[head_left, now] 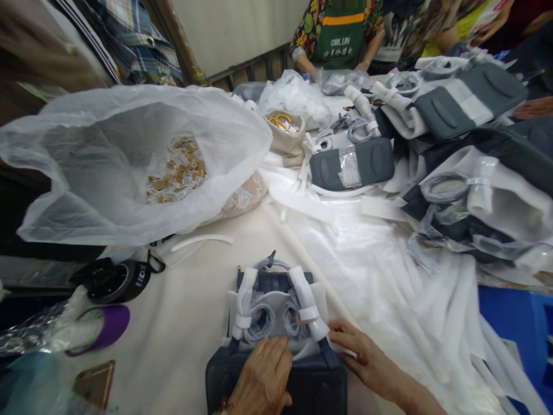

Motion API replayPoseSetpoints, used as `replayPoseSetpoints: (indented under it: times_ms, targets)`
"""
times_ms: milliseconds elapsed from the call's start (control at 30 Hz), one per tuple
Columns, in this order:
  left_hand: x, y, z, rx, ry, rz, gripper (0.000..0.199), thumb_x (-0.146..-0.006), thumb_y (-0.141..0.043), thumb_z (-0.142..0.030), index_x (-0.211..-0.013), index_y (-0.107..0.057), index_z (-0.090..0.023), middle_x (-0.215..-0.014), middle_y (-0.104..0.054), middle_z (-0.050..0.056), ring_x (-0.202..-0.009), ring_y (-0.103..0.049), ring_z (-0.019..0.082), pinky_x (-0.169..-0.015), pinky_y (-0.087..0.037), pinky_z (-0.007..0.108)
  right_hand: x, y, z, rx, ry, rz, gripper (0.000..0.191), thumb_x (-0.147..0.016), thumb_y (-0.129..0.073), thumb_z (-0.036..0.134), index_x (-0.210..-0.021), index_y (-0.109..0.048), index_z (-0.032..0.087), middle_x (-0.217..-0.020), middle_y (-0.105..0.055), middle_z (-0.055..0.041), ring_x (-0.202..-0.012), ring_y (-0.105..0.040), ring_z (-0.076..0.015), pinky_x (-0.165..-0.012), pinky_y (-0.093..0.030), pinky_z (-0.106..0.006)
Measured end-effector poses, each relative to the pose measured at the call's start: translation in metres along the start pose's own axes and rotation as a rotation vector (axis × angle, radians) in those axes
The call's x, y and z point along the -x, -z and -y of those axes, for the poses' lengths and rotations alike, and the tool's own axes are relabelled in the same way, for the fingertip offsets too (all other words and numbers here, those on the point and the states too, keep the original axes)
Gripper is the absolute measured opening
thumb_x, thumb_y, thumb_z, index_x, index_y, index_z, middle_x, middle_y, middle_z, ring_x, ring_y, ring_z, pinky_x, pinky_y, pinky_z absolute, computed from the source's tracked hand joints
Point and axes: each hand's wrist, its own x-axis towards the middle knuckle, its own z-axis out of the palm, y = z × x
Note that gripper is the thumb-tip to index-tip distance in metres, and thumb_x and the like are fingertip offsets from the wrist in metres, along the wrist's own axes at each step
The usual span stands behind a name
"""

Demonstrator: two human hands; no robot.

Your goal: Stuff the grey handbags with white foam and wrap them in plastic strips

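Observation:
A dark blue-grey handbag (pixel 319 380) lies in front of me on the pale table cover. Its handles are bound in white foam wrap (pixel 303 291), and coiled straps in clear plastic (pixel 261 323) lie between them. My left hand (pixel 265 374) rests on the front of the bag, palm down, fingers stretched toward the opening; the fingertips are partly hidden there. At the bag's right side, my right hand (pixel 363 357) pinches the edge of a white foam sheet (pixel 342 350) beside the handle's lower end.
A large clear plastic bag (pixel 99 213) of small brown-and-white tags stands left. More wrapped handbags (pixel 352 164) pile up at the back right. White foam strips (pixel 415 300) cover the right side. A tape roll (pixel 116 279) and a phone (pixel 95 380) lie left. A co-worker (pixel 339 40) stands opposite.

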Motion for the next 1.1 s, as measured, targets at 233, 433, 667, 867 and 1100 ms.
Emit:
replayPoseSetpoints:
  times_ms: [233, 433, 667, 867, 1100]
  targets:
    - [-0.001, -0.012, -0.001, -0.006, -0.005, -0.011, 0.05, -0.07, -0.071, -0.047, -0.101, -0.057, -0.01, -0.103, -0.067, 0.017, -0.095, -0.063, 0.028, -0.088, -0.05, 0.038, 0.041, 0.008, -0.028, -0.12, -0.33, -0.125, 0.027, -0.083, -0.056, 0.043, -0.1, -0.068, 0.027, -0.095, -0.069, -0.0066, -0.085, -0.067, -0.0213, -0.074, -0.055, -0.028]
    - [0.001, -0.012, 0.002, -0.053, -0.046, 0.105, 0.051, -0.08, -0.058, -0.048, -0.11, -0.054, -0.006, -0.117, -0.061, 0.021, -0.11, -0.057, 0.03, -0.095, -0.045, 0.038, 0.017, -0.011, -0.024, -0.05, -0.165, -0.119, 0.026, -0.087, -0.05, 0.041, -0.097, -0.07, 0.026, -0.096, -0.067, -0.0073, -0.091, -0.064, -0.0198, -0.081, -0.051, -0.027]
    - [-0.016, 0.012, -0.005, 0.056, 0.114, 0.365, 0.048, -0.074, -0.067, -0.045, -0.104, -0.057, -0.008, -0.117, -0.061, 0.018, -0.108, -0.057, 0.028, -0.095, -0.044, 0.037, -0.012, -0.012, -0.006, -0.01, -0.102, 0.112, 0.038, -0.093, -0.035, 0.036, -0.081, -0.069, 0.023, -0.085, -0.062, -0.0059, -0.082, -0.06, -0.0178, -0.072, -0.047, -0.026]
    - [-0.033, 0.026, -0.01, 0.113, 0.274, 0.53, 0.038, -0.077, -0.064, -0.04, -0.1, -0.057, -0.01, -0.098, -0.064, 0.012, -0.095, -0.06, 0.027, -0.093, -0.044, 0.04, -0.024, -0.002, 0.007, -0.101, -0.108, 0.226, 0.036, -0.088, -0.038, 0.029, -0.066, -0.064, 0.02, -0.08, -0.06, -0.0043, -0.08, -0.057, -0.0184, -0.073, -0.045, -0.028]
    - [-0.029, 0.015, -0.009, 0.029, 0.242, 0.5, 0.038, -0.074, -0.064, -0.029, -0.105, -0.055, -0.009, -0.096, -0.064, 0.014, -0.093, -0.06, 0.028, -0.092, -0.043, 0.042, -0.009, 0.003, 0.01, -0.221, -0.307, 0.132, 0.029, -0.068, -0.048, 0.02, -0.091, -0.065, 0.021, -0.081, -0.065, -0.0019, -0.075, -0.059, -0.0193, -0.067, -0.048, -0.029]
